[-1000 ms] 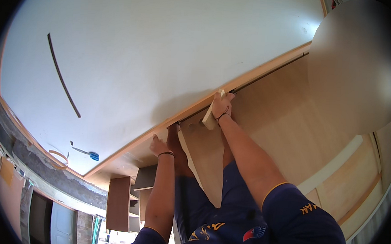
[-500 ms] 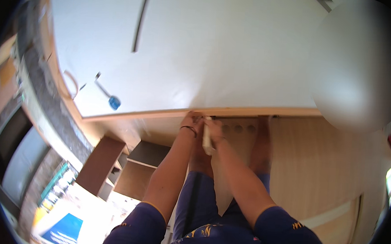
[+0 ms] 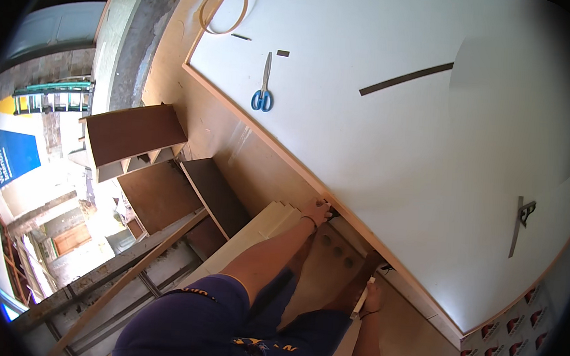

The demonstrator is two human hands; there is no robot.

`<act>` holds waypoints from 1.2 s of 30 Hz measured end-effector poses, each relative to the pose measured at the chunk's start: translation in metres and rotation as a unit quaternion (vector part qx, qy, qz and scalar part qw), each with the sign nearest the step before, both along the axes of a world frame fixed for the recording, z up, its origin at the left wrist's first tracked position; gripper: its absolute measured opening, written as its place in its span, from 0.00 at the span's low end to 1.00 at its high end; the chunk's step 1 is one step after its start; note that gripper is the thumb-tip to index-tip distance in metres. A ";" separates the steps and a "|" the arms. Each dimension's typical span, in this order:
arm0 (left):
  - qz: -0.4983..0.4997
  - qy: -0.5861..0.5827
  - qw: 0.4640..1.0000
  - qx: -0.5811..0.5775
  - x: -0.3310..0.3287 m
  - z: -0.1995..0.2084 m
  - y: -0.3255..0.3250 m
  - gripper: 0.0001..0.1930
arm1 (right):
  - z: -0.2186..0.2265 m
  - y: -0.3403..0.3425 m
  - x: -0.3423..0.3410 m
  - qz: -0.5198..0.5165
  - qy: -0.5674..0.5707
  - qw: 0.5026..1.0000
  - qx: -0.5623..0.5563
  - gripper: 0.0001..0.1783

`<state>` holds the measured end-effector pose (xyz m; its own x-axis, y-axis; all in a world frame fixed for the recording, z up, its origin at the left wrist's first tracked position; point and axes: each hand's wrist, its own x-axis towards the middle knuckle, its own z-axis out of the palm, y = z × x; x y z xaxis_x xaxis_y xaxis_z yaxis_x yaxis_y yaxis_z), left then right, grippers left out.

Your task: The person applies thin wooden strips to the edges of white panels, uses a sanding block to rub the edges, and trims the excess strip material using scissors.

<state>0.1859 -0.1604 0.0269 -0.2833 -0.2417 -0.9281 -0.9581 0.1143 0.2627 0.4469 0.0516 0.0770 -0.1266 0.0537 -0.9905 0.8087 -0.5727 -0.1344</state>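
My left hand (image 3: 317,211) is at the near edge of the white-topped table (image 3: 339,142), fingers curled beside a small dark thing under the edge. What they grip, if anything, cannot be made out. Lower and to the right, my right hand (image 3: 371,298) holds a narrow pale strip (image 3: 359,304), apart from the left hand. On the white top lie blue-handled scissors (image 3: 263,92), a dark strip (image 3: 405,79), a small dark piece (image 3: 283,53) and a thin dark pencil-like stick (image 3: 241,37).
A curled tan band (image 3: 206,18) overhangs the table's far left corner. A combination square (image 3: 519,222) lies at the right. Brown cabinet boxes (image 3: 134,133) and stacked pale boards (image 3: 272,220) stand at the left. A panel with round holes (image 3: 337,250) is below the table edge. A blurred round shape covers the upper right.
My hands were together around the pale strip; now they are apart, with the strip in my right hand, lower right. The head view has turned, showing more of the table and room.
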 end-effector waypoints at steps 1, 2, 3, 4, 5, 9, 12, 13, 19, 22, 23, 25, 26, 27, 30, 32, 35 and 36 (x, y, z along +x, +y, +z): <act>-0.060 0.014 0.998 -0.007 -0.004 0.011 -0.010 0.12 | 0.004 0.000 -0.001 -0.006 -0.005 1.000 0.016 0.10; -0.119 0.030 0.992 -0.014 -0.008 0.025 -0.024 0.12 | 0.011 -0.002 -0.007 -0.012 -0.008 1.000 0.011 0.10; -0.200 0.052 0.978 -0.028 -0.010 0.039 -0.036 0.12 | 0.017 -0.005 -0.013 -0.017 -0.010 1.000 0.007 0.10; -0.280 0.074 0.956 -0.046 -0.010 0.055 -0.050 0.13 | 0.024 -0.009 -0.018 -0.024 -0.010 1.000 0.000 0.10; -0.294 0.103 0.947 -0.077 0.008 0.054 -0.079 0.13 | 0.029 -0.016 -0.018 -0.028 -0.007 0.999 -0.023 0.11; -0.201 0.066 0.972 -0.098 0.054 0.088 -0.149 0.13 | 0.037 -0.050 -0.031 0.041 0.015 0.999 0.021 0.25; -0.196 -0.024 0.970 -0.140 0.094 0.133 -0.171 0.11 | 0.063 -0.052 -0.046 0.110 0.051 0.990 0.067 0.28; -0.276 -0.044 0.949 -0.145 0.104 0.156 -0.166 0.12 | 0.069 -0.045 -0.047 0.124 0.052 0.989 0.067 0.29; -0.398 -0.149 0.903 -0.066 0.219 0.198 -0.156 0.22 | 0.127 0.046 -0.032 0.106 0.088 0.988 0.072 0.29; -0.470 -0.035 0.877 -0.093 0.222 0.192 -0.136 0.31 | 0.141 0.110 -0.016 0.002 0.145 0.984 0.098 0.27; -0.464 -0.011 0.881 -0.093 0.216 0.199 -0.127 0.33 | 0.142 0.132 -0.019 0.011 0.148 0.982 0.114 0.27; -0.418 -0.022 0.904 -0.082 0.207 0.197 -0.113 0.35 | 0.152 0.168 -0.016 0.036 0.138 0.980 0.137 0.27; -0.396 -0.028 0.915 -0.073 0.196 0.203 -0.101 0.37 | 0.166 0.179 -0.017 0.044 0.163 0.973 0.158 0.27; -0.385 0.002 0.919 -0.091 0.189 0.217 -0.085 0.39 | 0.181 0.189 -0.020 0.051 0.188 0.964 0.179 0.27; -0.360 0.078 0.921 -0.125 0.174 0.271 -0.045 0.47 | 0.222 0.183 -0.058 0.185 0.264 0.916 0.239 0.30; -0.402 0.151 0.899 -0.087 0.152 0.281 -0.031 0.51 | 0.254 0.169 -0.079 0.300 0.320 0.850 0.291 0.31; -0.386 0.278 0.879 0.034 0.105 0.323 0.004 0.52 | 0.295 0.124 -0.117 0.454 0.392 0.734 0.318 0.32; -0.400 0.310 0.859 0.079 0.087 0.344 0.011 0.52 | 0.315 0.101 -0.133 0.488 0.406 0.714 0.295 0.32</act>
<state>0.2733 -0.1495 0.3714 -0.7519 0.3750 -0.5422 -0.2603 0.5868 0.7667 0.3140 0.1531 0.3923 -0.9086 -0.0740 -0.4110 0.3031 0.5601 -0.7710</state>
